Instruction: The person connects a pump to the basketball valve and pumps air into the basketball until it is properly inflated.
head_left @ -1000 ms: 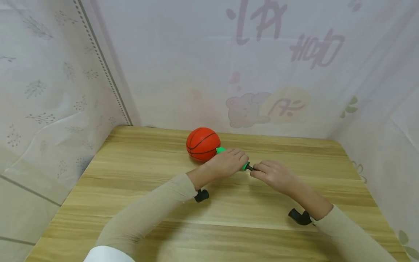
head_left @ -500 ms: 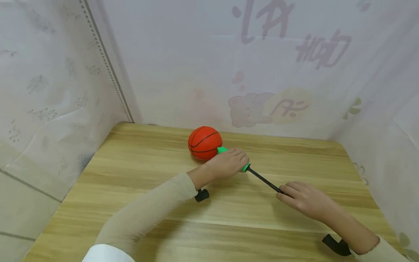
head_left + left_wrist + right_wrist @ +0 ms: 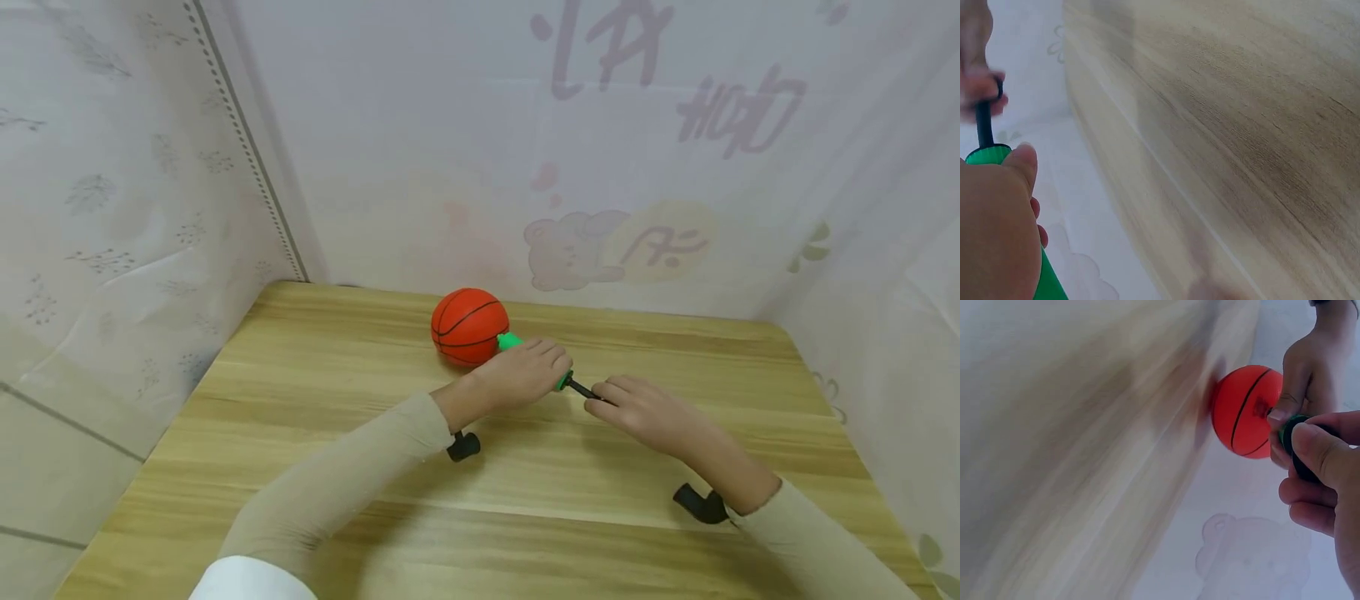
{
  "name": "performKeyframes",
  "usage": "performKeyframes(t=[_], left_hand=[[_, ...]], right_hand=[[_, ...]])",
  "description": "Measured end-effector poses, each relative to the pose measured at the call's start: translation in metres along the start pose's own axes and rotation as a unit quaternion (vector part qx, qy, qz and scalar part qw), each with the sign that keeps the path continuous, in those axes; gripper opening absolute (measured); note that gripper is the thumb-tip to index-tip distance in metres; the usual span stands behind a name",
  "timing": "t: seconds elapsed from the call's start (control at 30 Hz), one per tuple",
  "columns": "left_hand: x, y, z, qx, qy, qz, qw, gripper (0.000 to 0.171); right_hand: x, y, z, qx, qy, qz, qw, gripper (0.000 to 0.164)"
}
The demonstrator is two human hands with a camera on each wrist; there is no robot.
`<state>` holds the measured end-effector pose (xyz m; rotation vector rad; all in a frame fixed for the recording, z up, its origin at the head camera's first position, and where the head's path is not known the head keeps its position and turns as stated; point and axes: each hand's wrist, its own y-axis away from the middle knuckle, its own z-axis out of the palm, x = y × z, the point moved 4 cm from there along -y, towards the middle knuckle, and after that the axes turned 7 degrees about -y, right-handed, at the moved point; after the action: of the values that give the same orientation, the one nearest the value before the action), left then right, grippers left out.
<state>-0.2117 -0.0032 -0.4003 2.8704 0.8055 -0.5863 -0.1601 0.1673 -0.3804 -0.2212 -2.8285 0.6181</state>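
An orange-red toy basketball (image 3: 467,325) with black lines rests at the back of the wooden table (image 3: 360,358). Against its right side sits the nozzle end of a green hand pump (image 3: 510,341). My left hand (image 3: 525,372) grips the pump's green barrel (image 3: 1050,281), covering most of it. A short stretch of black rod (image 3: 583,389) shows beyond the barrel. My right hand (image 3: 648,412) holds the black handle (image 3: 1302,465) at the rod's end, thumb and fingers curled round it. In the head view the handle is hidden under that hand.
A black curved piece (image 3: 463,447) shows under the left wrist, and another black piece (image 3: 700,504) under the right wrist. A pale printed curtain (image 3: 420,167) stands behind the table and along its sides.
The right hand first drew the rod out toward the lower right, then pushed it most of the way back toward the barrel. The left hand and the ball stay nearly in place.
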Motion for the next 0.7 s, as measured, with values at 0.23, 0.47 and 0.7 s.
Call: performKeyframes(t=[0.23, 0.47, 0.7], left_hand=[[-0.003, 0.0, 0.0, -0.004, 0.026, -0.012, 0.9996, 0.022], [-0.005, 0.002, 0.003, 0.005, 0.013, -0.009, 0.9999, 0.021], [-0.002, 0.002, 0.005, 0.004, -0.001, -0.001, 1.0, 0.016]], right_hand=[[0.01, -0.013, 0.012, -0.005, 0.011, 0.011, 1.0, 0.049], [-0.005, 0.006, 0.001, 0.018, 0.011, -0.004, 1.0, 0.042], [-0.024, 0.04, -0.015, 0.014, -0.007, 0.021, 1.0, 0.041]])
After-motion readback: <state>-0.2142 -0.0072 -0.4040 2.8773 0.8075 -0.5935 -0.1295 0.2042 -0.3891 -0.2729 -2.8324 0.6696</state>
